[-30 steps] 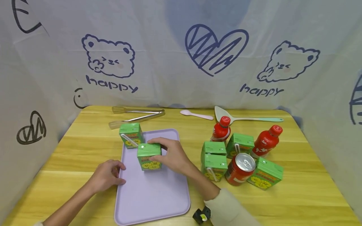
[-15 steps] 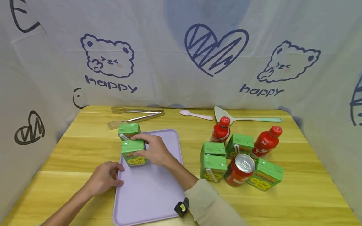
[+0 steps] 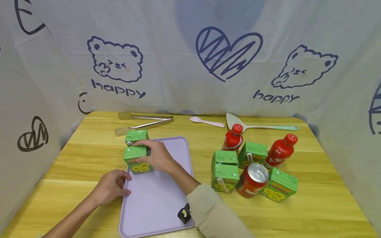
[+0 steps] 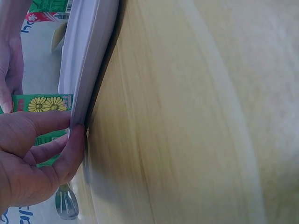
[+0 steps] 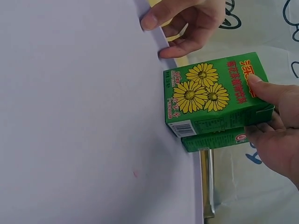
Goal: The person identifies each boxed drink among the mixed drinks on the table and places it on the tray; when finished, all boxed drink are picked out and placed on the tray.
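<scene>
My right hand [image 3: 156, 154] grips a green drink carton [image 5: 210, 93] with yellow flowers, thumb on its front. The carton stands upright at the left side of the lilac tray [image 3: 157, 205]. Close behind it is a second green carton [image 3: 137, 135] with a straw, partly hidden by the held one and my fingers. My left hand [image 3: 110, 186] holds the tray's left rim with curled fingers; in the left wrist view its fingertips [image 4: 78, 133] touch the rim.
Right of the tray stand several green cartons [image 3: 224, 175], a red can [image 3: 253, 180] and two red bottles [image 3: 279, 150]. Along the back lie metal tongs [image 3: 148, 122], a pink spoon [image 3: 206, 121] and a spatula [image 3: 262, 126]. A printed cloth [image 3: 169, 66] hangs behind.
My right hand has moved left with the carton, from near the tray's upper middle to its left side, in front of the other carton. The left hand stays at the rim.
</scene>
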A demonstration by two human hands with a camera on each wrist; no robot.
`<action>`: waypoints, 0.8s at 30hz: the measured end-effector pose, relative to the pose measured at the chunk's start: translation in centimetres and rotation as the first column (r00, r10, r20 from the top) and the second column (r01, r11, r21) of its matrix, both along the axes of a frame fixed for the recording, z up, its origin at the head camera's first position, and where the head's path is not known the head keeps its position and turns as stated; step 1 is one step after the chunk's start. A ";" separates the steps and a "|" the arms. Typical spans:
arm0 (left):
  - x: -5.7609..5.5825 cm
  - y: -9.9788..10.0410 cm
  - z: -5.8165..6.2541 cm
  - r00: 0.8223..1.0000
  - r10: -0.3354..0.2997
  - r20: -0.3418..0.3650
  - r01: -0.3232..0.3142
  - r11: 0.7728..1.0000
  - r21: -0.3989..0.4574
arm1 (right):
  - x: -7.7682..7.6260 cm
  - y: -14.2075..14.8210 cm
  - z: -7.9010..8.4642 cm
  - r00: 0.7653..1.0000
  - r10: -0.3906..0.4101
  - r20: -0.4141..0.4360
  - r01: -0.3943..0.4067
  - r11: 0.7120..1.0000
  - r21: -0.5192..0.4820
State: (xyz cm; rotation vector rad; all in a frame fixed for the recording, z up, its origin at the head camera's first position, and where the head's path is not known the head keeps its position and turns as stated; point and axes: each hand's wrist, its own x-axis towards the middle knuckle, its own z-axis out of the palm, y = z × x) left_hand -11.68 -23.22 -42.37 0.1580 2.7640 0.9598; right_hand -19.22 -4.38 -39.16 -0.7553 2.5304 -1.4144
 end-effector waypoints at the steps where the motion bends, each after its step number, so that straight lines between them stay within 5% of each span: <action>1: 0.0 0.0 0.0 1.000 0.007 0.005 -0.007 1.000 0.001 | 0.0 -0.1 0.0 1.000 -0.003 -0.001 0.003 1.000 0.009; 12: 0.0 0.1 0.0 1.000 0.017 0.021 -0.017 1.000 0.004 | 0.0 -0.5 0.7 1.000 -0.011 0.012 0.010 0.993 0.113; 24: 0.1 0.0 0.0 1.000 -0.007 -0.012 0.007 1.000 -0.001 | 1.7 1.3 2.5 0.993 0.032 -0.114 -0.013 0.987 0.158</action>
